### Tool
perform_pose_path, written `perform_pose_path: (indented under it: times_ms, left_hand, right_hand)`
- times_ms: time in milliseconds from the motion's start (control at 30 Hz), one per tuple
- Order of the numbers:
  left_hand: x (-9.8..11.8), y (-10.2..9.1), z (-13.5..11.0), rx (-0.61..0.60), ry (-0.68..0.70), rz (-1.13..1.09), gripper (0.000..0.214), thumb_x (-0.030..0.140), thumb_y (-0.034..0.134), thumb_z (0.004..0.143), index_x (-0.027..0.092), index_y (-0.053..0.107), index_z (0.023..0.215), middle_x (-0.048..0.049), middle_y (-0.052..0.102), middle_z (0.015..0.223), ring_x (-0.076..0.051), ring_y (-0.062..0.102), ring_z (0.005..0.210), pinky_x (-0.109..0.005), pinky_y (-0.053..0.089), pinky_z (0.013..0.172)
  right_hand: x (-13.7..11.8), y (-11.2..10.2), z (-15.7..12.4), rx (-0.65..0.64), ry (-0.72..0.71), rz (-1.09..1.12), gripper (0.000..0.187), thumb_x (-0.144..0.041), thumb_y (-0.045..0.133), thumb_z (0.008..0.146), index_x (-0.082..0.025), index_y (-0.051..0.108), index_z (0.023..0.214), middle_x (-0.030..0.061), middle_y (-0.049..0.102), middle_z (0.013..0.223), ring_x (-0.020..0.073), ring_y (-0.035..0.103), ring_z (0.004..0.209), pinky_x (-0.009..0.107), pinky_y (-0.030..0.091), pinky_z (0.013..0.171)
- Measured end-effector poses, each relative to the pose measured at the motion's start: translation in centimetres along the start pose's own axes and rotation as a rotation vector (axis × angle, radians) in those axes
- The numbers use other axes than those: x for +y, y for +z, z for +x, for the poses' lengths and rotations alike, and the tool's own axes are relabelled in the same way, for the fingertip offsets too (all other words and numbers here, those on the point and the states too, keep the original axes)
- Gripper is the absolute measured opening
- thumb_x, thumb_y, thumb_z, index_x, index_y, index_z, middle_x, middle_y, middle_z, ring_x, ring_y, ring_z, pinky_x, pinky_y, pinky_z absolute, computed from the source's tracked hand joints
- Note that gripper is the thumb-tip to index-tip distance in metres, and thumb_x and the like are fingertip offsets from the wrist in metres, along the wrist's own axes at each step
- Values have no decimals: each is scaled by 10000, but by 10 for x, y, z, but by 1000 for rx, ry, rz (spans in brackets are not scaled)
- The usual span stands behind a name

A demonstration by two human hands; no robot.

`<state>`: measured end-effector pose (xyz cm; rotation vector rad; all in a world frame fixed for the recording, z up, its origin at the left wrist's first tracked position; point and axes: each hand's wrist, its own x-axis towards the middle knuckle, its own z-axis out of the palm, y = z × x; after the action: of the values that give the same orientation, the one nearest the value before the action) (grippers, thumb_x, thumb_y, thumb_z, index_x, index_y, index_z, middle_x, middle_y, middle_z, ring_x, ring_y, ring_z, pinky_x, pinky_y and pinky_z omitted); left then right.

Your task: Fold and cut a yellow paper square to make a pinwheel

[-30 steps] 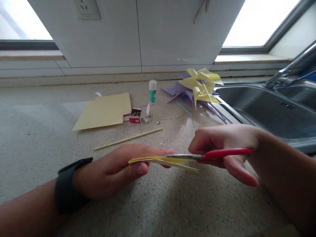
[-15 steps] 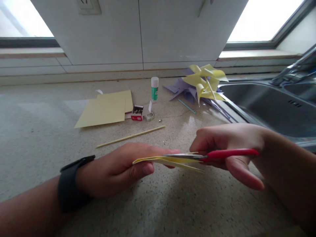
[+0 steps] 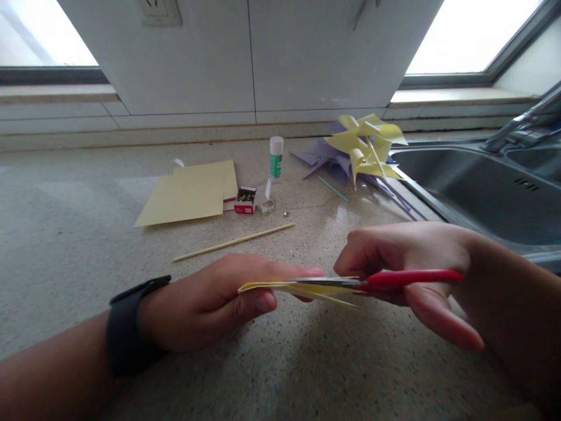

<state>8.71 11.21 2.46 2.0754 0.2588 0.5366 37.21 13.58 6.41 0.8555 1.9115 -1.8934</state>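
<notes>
Above the counter, my left hand pinches a folded piece of yellow paper, thumb below and fingers behind. It wears a dark wristband. My right hand grips red-handled scissors, its thumb stretched out below the handle. The metal blades reach left into the paper, with layers of it above and below them. Parts of the right fingers are hidden behind the scissors. Just beyond the left hand lies a thin wooden stick.
Yellow sheets, a small red box of metal pieces and a glue stick stand at the back. Yellow and purple paper pinwheels and a teal straw lie right, beside the metal sink.
The right thumb has moved down and outward from the scissors handle. The blades stay within the paper, and the left hand keeps its grip. The view has shifted slightly.
</notes>
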Motion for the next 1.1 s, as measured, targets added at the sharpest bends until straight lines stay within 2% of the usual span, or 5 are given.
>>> perform_pose_path:
  times_ms: [233,433,600,833,1100]
  left_hand:
    - [1,0,1,4,-8,-6,449,360,382,1066,166,553,1433,-64,683,929,-175,616,846,-277,490,825]
    - [-1,-1,-3,32,-14,-42,483,379,420,1058,246,448,1522,-83,710,1228,-166,647,904,-268,498,835]
    - [-4,1,-9,71,-34,-127,508,403,392,1064,332,352,1566,-64,583,1475,-208,636,1138,-313,485,970]
    - [-4,5,-6,95,36,-154,469,370,362,1077,342,392,1545,-65,620,1411,-138,651,909,-238,527,775]
    - [-2,5,-5,98,23,-88,481,413,367,1069,341,394,1544,-77,694,1126,-144,605,818,-232,502,681]
  right_hand:
    - [3,-1,1,27,-75,-49,726,-871,638,512,-188,440,660,-83,470,526,66,392,455,214,281,413]
    - [5,-2,1,32,-90,-68,720,-870,624,529,-186,453,673,-75,489,532,68,393,463,217,287,425]
    - [6,-2,-1,63,-51,-66,747,-884,637,476,-191,425,656,-79,485,512,58,371,450,206,268,408]
    - [6,-1,-1,52,-56,-34,751,-876,665,479,-190,441,690,-85,492,528,61,403,444,192,273,397]
    - [5,0,1,38,-37,16,756,-860,691,456,-185,464,712,-78,514,538,71,441,444,191,309,399]
